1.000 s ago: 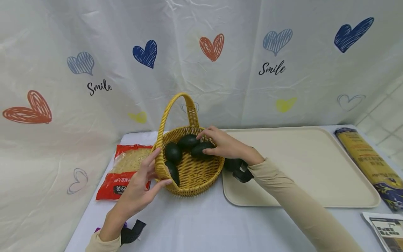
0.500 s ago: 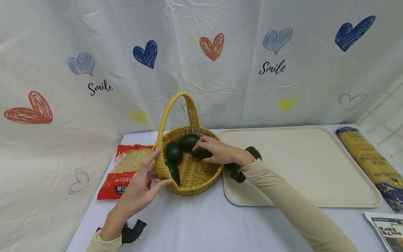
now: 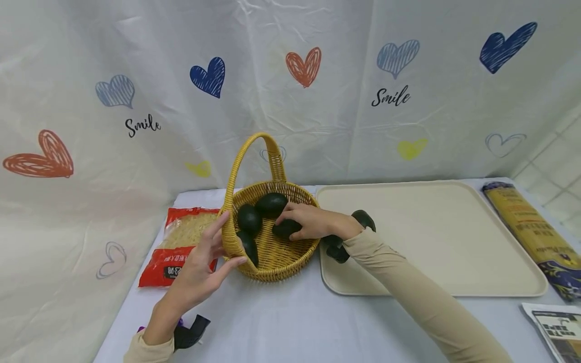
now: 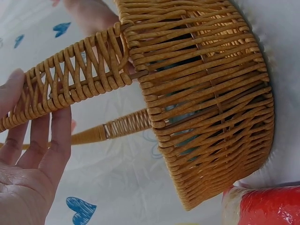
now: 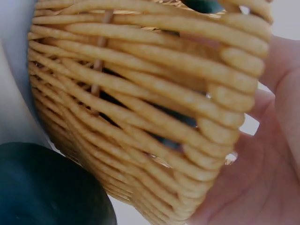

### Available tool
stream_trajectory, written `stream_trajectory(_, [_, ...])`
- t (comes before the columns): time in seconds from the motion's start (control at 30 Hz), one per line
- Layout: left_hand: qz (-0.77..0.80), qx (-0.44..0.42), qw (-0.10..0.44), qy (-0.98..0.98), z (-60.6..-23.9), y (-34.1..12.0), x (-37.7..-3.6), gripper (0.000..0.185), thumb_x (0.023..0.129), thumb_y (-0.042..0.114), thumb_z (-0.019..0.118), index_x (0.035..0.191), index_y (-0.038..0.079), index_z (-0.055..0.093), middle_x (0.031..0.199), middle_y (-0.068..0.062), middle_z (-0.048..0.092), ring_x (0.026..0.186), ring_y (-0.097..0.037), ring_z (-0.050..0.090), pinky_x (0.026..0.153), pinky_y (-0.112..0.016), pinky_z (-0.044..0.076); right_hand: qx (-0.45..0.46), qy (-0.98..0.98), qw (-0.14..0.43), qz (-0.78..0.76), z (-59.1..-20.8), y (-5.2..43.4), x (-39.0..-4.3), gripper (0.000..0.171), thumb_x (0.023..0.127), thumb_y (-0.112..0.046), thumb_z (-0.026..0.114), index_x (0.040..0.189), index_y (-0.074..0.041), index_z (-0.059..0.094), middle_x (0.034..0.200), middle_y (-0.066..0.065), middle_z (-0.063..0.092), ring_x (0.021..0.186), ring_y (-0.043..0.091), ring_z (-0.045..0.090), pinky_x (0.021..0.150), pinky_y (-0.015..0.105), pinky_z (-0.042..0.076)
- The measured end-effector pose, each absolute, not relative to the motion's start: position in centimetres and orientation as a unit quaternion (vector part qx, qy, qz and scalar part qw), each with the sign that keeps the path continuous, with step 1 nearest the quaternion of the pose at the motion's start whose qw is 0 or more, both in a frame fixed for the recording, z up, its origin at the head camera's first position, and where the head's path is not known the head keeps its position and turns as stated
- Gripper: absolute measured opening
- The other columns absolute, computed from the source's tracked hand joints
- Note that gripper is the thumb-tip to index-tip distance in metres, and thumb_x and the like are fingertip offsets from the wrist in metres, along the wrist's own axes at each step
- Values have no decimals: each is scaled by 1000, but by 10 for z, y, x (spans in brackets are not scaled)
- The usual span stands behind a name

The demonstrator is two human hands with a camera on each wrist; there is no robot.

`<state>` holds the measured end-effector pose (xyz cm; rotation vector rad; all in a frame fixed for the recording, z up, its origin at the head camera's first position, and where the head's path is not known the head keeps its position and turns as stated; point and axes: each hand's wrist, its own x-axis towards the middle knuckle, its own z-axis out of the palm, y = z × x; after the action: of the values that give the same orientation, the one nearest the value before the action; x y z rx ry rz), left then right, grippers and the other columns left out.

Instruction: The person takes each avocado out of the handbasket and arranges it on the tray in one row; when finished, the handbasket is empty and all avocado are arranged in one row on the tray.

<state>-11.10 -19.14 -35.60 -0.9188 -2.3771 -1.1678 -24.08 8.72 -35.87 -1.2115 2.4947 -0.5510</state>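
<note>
Head view shows a yellow woven basket [image 3: 272, 242] sitting on the tabletop [image 3: 290, 322], just left of a big cream tray [image 3: 436, 237]. Four dark green avocados lie inside it. The right hand [image 3: 313, 222] reaches over the rim, and its fingers curl around one avocado [image 3: 286, 229] near the middle of the basket. Two more avocados [image 3: 271, 204] sit behind it toward the back, and one rests against the front wall next to the handle.

The left hand [image 3: 201, 267] is at the front left of the basket. Its fingers are straight and spread a little, touching the rim where the handle [image 3: 245, 156] joins on. In the left wrist view the fingers [image 4: 56, 140] lie flat along the woven handle and do not wrap around it.

The avocado looks firm and smooth, a bit heavy for its size, with a rounded egg shape. It could roll or slip, so I think a grip around its fat middle, with the thumb on one side and fingers on the other, is best. Squeezing hard could bruise it. The basket looks light and stiff, so it may slide if nothing steadies it.

A red bag of noodles [image 3: 181, 247] lies left of the basket. A long yellow packet [image 3: 526, 227] and a printed paper [image 3: 556, 327] lie to the right of the tray.
</note>
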Motion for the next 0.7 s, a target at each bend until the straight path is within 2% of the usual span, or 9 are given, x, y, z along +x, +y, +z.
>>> stream_trajectory(0.17, [-410, -323, 166, -837, -355, -192, -112, 111, 76, -17, 84, 165, 10, 23, 146, -22, 57, 117, -36, 67, 93, -19, 56, -438, 858, 190, -192, -355, 85, -237, 47, 99, -19, 75, 143, -7, 61, 144, 14, 53, 136, 29, 51, 115, 43, 43])
stream_trajectory(0.37, [-407, -323, 166, -838, -355, -192, -113, 110, 76, -16, 84, 165, 11, 23, 152, -21, 51, 121, -34, 66, 93, -20, 56, -459, 844, 200, -190, -350, 82, -234, 50, 98, -23, 76, 142, -6, 61, 140, 11, 57, 132, 26, 52, 114, 38, 44])
stream_trajectory(0.7, [-410, -317, 161, -840, -357, -192, -113, 110, 77, -15, 84, 165, 12, 23, 152, -20, 51, 121, -33, 66, 94, -21, 57, -423, 854, 227, -202, -357, 75, -238, 63, 94, -31, 80, 147, -6, 56, 139, 11, 59, 132, 28, 53, 111, 40, 45])
